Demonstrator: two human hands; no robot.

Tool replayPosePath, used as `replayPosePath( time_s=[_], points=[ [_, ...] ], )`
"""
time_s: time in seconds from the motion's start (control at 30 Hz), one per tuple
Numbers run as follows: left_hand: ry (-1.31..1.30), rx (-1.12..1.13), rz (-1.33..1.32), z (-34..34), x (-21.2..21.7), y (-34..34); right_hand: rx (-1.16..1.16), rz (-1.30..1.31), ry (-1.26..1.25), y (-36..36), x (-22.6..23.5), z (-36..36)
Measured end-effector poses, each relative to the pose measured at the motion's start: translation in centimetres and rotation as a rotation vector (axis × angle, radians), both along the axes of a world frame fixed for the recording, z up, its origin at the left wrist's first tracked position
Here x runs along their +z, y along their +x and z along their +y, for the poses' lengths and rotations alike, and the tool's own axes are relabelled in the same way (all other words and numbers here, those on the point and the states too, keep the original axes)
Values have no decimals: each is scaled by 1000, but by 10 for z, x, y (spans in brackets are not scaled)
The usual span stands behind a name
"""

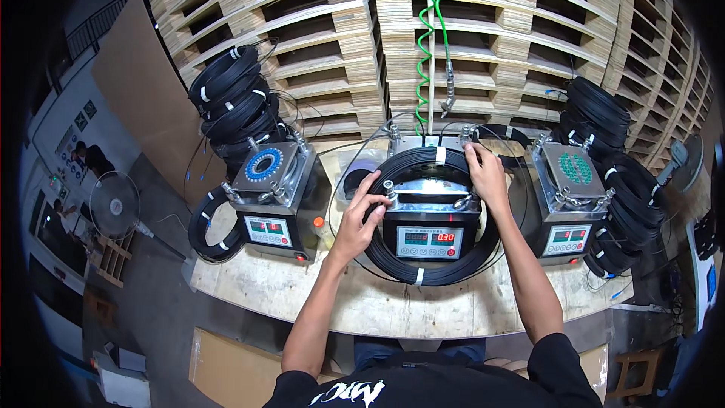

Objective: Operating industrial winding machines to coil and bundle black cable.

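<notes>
A coil of black cable (445,276), bound with white bands, hangs around the middle machine (476,234), which has a metal top plate and a lit red and green display. My left hand (358,225) lies over the coil's left side with its fingers apart, the tips next to a metal corner post (389,187). At the coil's upper right, my right hand (487,174) has its thumb and fingers bent onto the cable. Part of the coil is hidden under both hands. Loose cable loops run out past the coil on both sides.
Similar machines stand at left (276,189) with a blue ring of holes, and at right (572,189) with green ones. Black cable coils are stacked on the left (234,98) and right (596,113). Behind the wooden table (332,298) rise pallets (317,49); a green air hose (421,53) hangs there.
</notes>
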State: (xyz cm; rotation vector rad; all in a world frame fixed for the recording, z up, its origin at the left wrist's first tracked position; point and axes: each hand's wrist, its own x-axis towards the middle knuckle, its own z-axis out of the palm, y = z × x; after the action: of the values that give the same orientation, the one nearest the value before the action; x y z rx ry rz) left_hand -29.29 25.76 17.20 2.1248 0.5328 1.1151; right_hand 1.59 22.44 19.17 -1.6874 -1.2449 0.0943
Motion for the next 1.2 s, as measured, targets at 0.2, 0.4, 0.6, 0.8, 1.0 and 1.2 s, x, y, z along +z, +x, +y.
replayPosePath(
  time_s=[0.2, 0.4, 0.6, 0.8, 1.0, 1.2],
  points=[
    [-27, 5, -58, 9, -1, -5, -3, -14, 20, 4, -5, 3],
    [135, 221, 4, -2, -1, -6, -1, -7, 8, 2, -5, 1],
    [-64, 485, 82, -26, -3, 1, 19, 25, 42, 2, -1, -3],
    [226, 462, 21, -36, 13, 5, 40, 49, 27, 0, 1, -4],
    [-28, 431, 102, -27, 0, 2, 43, 53, 33, -6, 8, -6],
    [200, 506, 79, -31, 4, 5, 31, 52, 32, -4, 5, -5]
  ],
)
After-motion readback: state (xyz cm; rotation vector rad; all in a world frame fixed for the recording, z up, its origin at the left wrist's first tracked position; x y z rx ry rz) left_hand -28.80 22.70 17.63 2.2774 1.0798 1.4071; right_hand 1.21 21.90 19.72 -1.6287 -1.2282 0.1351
